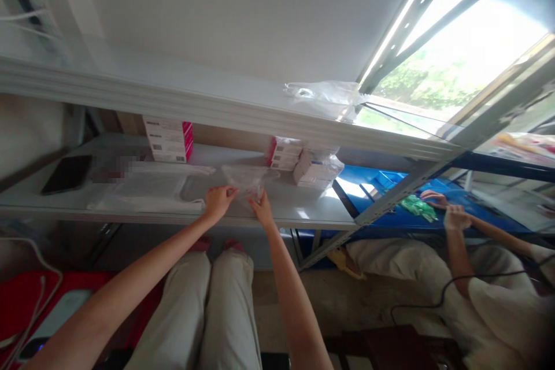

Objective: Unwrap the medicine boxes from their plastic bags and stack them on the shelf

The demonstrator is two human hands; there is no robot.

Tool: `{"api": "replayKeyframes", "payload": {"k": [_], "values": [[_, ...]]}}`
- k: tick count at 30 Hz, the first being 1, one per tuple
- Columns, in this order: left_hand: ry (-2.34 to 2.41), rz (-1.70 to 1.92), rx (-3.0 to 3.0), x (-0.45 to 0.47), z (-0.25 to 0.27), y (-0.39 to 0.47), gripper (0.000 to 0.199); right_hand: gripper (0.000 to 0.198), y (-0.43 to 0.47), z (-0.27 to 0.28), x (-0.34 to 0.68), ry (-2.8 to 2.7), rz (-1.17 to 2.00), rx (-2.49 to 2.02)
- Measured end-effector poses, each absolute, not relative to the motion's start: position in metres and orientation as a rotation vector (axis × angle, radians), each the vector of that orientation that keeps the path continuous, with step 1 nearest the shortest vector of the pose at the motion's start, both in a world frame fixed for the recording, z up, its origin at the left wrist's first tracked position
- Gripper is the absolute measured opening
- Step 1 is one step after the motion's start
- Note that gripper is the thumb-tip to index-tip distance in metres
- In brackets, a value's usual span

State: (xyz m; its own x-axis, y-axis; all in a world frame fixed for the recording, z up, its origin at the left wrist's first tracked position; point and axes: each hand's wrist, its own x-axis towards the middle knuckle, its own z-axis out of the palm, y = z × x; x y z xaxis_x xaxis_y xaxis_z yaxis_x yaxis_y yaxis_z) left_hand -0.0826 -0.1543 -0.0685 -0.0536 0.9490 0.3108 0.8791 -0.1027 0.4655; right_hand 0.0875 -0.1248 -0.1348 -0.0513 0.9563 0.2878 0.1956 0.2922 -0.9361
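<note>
Clear plastic bag [245, 178]: one, over grey shelf [299, 203], between two hands. Left hand [218, 201] and right hand [262, 209] each pinch it by fingertips. Broad end points toward shelf back; long axis unclear. Box stacks [166, 140]: three, one left, two right.

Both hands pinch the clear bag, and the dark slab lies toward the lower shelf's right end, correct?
No: the head view shows the dark slab toward the left end of the lower shelf. The left hand and right hand do pinch the clear bag.
</note>
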Motion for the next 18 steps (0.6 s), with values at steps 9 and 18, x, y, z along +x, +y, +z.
{"api": "replayKeyframes", "payload": {"k": [9, 18], "values": [[1.834, 0.992, 1.716, -0.087, -0.093, -0.138, 0.043, 0.045, -0.128, -0.132, 0.091, -1.626, 0.908, -1.132], [1.639, 0.998, 1.485, -0.097, -0.106, -0.116, 0.033, 0.027, -0.127, -0.133, 0.092, -1.581, 0.975, -1.070]]}}
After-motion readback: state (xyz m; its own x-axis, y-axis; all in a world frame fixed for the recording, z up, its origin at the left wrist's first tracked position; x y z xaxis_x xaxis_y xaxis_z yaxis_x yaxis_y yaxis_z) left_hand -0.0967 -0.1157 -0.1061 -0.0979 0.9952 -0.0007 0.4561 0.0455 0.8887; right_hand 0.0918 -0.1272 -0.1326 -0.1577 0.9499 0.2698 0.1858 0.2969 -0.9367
